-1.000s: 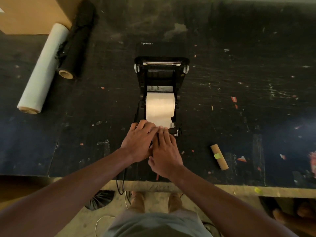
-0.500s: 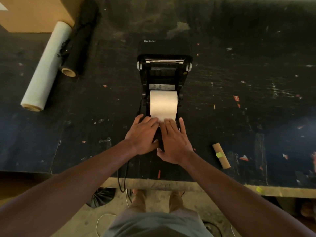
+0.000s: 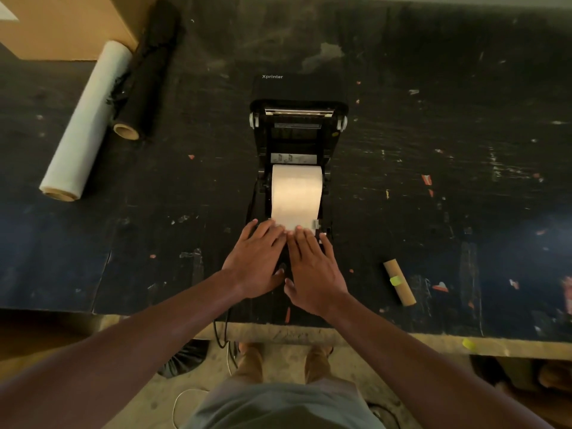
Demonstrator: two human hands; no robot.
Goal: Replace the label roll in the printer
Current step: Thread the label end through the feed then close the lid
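Note:
A black Xprinter label printer [image 3: 297, 131] stands in the middle of the dark table with its lid swung back. A white label roll [image 3: 296, 195] lies in the open bay. My left hand [image 3: 258, 261] and my right hand [image 3: 312, 270] lie flat side by side at the printer's near end, fingers spread and pressing on the loose leading edge of the label paper. The front of the printer is hidden beneath both hands. An empty brown cardboard core [image 3: 399, 281] with a yellow sticker lies on the table to the right of my right hand.
A white film roll [image 3: 86, 122] and a black film roll [image 3: 145, 72] lie at the back left beside a cardboard box [image 3: 65, 26]. A black cable [image 3: 221, 332] hangs over the table's near edge [image 3: 309, 334]. Small paper scraps dot the tabletop.
Both hands have flattened out, with the fingers spread over the paper's leading edge. The right hand has slid a little to the right and toward the roll.

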